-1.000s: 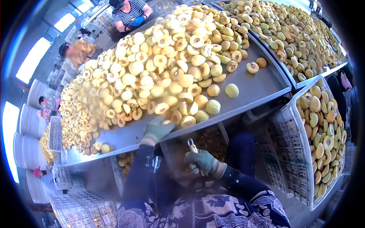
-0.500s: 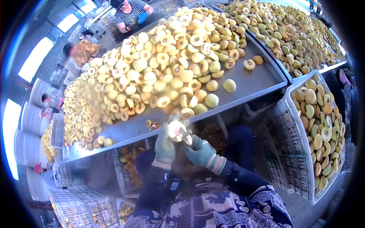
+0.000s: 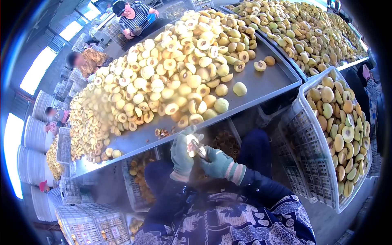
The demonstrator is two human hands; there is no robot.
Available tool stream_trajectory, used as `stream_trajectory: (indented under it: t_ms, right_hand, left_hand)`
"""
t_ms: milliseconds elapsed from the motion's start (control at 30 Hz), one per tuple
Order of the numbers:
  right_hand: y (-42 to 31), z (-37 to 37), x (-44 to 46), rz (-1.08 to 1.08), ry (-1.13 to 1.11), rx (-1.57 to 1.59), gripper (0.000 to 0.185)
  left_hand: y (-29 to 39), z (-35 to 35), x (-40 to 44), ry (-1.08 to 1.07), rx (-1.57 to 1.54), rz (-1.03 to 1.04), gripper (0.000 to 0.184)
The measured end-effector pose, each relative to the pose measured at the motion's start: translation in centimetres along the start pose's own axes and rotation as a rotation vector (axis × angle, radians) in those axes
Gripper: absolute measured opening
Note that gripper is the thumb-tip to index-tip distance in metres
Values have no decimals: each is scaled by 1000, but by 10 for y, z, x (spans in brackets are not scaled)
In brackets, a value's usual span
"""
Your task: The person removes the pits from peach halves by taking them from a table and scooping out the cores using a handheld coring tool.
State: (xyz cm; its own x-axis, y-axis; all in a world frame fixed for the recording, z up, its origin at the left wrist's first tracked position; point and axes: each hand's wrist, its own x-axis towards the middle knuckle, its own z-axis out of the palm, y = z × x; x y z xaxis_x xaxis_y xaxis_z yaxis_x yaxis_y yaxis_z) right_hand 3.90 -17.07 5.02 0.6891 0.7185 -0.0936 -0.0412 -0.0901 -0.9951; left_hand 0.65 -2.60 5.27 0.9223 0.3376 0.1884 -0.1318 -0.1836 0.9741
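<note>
My left hand [image 3: 182, 157], in a pale green glove with its fingers curled, grips a peach half [image 3: 190, 146], cut side showing. In my right hand [image 3: 217, 163], also gloved, is a short metal pitting tool [image 3: 199, 148]. Its tip touches or lies right at the middle of the peach half; how deep it goes is hidden. Just beyond my hands, halved yellow peaches [image 3: 171, 98] lie heaped on a metal table [image 3: 261, 92]. Small brown scraps [image 3: 162, 132] lie near its front edge.
A white plastic crate [image 3: 304, 151] full of peach halves stands tilted at my right. Another crate [image 3: 131, 185] with fruit sits under the table, left of my legs. Co-workers [image 3: 136, 18] are at the far side and left. A second heaped table [image 3: 302, 36] adjoins.
The view has shifted slightly, so the table and crate appear a little further left. My hands stay together, with the tool turned slightly against the peach half and its metal more visible.
</note>
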Motion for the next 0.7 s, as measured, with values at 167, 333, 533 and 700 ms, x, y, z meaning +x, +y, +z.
stream_trajectory:
  t_ms: [167, 333, 533, 700]
  right_hand:
    - [4, -6, 3, 107, -114, -240, 40]
    - [2, -13, 5, 145, -214, -186, 35]
    - [-11, -23, 7, 177, -331, -147, 32]
    - [-8, -11, 4, 505, -435, 332, 27]
  left_hand:
    - [-5, 5, -5, 129, -489, -257, 51]
    - [-7, -7, -3, 0, -556, -368, 52]
    - [-10, -13, 0, -92, -552, -390, 52]
    - [-12, -9, -2, -17, -584, -380, 50]
